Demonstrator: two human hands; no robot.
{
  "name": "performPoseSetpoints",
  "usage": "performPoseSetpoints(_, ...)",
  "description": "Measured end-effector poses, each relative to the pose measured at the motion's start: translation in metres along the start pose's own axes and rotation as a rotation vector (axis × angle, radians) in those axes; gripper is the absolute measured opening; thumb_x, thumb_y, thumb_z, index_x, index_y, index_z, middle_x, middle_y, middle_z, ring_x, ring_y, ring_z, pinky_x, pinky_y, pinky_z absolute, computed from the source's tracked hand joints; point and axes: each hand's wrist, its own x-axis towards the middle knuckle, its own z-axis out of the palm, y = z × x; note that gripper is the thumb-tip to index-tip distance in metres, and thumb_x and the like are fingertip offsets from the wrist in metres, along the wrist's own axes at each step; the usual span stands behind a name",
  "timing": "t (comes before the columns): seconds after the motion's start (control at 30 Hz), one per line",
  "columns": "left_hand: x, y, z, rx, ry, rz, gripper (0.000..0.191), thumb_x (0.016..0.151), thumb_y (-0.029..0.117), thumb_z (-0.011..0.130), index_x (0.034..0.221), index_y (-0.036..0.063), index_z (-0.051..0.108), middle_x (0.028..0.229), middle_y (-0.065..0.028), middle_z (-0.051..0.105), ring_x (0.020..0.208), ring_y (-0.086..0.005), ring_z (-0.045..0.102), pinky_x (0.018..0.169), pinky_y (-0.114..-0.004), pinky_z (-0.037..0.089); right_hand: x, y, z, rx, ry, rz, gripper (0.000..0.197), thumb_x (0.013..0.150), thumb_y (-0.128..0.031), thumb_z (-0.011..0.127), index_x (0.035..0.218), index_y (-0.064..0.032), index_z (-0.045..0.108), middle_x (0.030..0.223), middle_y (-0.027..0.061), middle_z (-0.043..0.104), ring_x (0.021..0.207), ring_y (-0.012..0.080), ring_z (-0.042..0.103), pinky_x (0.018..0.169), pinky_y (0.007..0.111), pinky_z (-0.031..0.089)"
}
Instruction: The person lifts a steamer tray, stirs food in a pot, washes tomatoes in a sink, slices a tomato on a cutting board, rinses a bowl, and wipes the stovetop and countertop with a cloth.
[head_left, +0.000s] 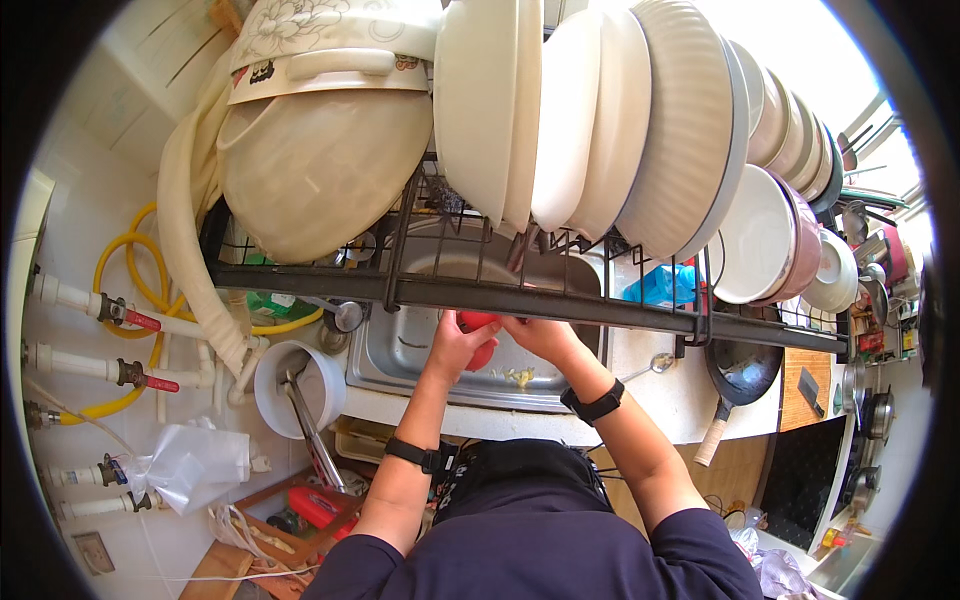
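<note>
My left hand (452, 351) holds a smooth red rounded object (481, 355) over the stainless steel sink (396, 352). My right hand (545, 336) is close beside it on the right. The front bar of the black dish rack (540, 298) crosses above and hides my right fingertips and part of the red object, so its exact kind and the right hand's grip cannot be made out. Pale yellowish food scraps (520, 376) lie inside the sink's front edge, just below my hands.
White bowls and plates (487, 112) fill the rack overhead. Left of the sink stands a white bucket (274, 390) with metal tongs, near pipes (71, 289). On the right are a spoon (661, 363), a wok (739, 371) and a cleaver (810, 388) on a wooden cutting board (795, 416).
</note>
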Motion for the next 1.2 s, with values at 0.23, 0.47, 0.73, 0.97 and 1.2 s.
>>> performPoseSetpoints(0.23,0.006,0.005,0.001,0.167,-0.065,0.112,0.058,0.076,-0.001,0.072,0.126,0.0087,0.043,0.105,-0.0063,0.058,0.088,-0.0162,0.06,0.067,-0.03,0.055,0.006,0.018,-0.001,0.016,-0.182,0.04,0.02,0.073,-0.019,0.069,0.08,-0.0015,0.061,0.079,0.0161,0.06,0.077,0.0357,0.06,0.065,0.041,0.049)
performPoseSetpoints(0.47,0.01,0.007,0.008,0.044,-0.027,0.042,0.053,0.074,-0.003,0.067,0.121,0.0076,0.044,0.103,-0.0097,0.058,0.086,-0.0196,0.06,0.065,-0.032,0.056,0.012,0.023,-0.012,0.081,-0.135,-0.07,0.014,0.071,-0.012,0.066,0.077,-0.0008,0.06,0.075,0.0167,0.059,0.068,0.036,0.058,0.06,0.04,0.048)
performPoseSetpoints(0.73,0.024,-0.008,0.025,-0.128,-0.041,-0.101,0.05,0.076,0.002,0.067,0.118,0.0112,0.042,0.108,-0.0107,0.054,0.087,-0.0197,0.06,0.067,-0.036,0.056,0.023,0.183,-0.047,-0.913,0.28,-0.286,0.025,0.094,-0.021,0.041,0.089,-0.002,0.056,0.088,0.0197,0.056,0.075,0.0339,0.058,0.067,0.045,0.048)
performPoseSetpoints(0.97,0.027,-0.015,0.009,0.041,0.117,-0.058,0.045,0.08,0.01,0.066,0.118,0.0102,0.042,0.106,-0.0097,0.055,0.087,-0.0207,0.059,0.065,-0.035,0.054,0.02,0.09,-0.007,-0.426,0.019,-0.074,0.012,0.082,-0.012,0.06,0.084,-0.001,0.064,0.087,0.0181,0.062,0.081,0.0363,0.059,0.073,0.043,0.049)
performPoseSetpoints(1.2,0.041,-0.029,0.011,0.473,0.118,0.177,0.063,0.076,0.014,0.075,0.127,0.0089,0.04,0.12,-0.0093,0.052,0.108,-0.0227,0.053,0.095,-0.036,0.043,0.007,0.086,0.066,0.512,-0.066,0.31,0.038,0.101,-0.027,0.028,0.113,0.0011,0.051,0.1,0.02,0.062,0.088,0.0309,0.062,0.082,0.039,0.051)
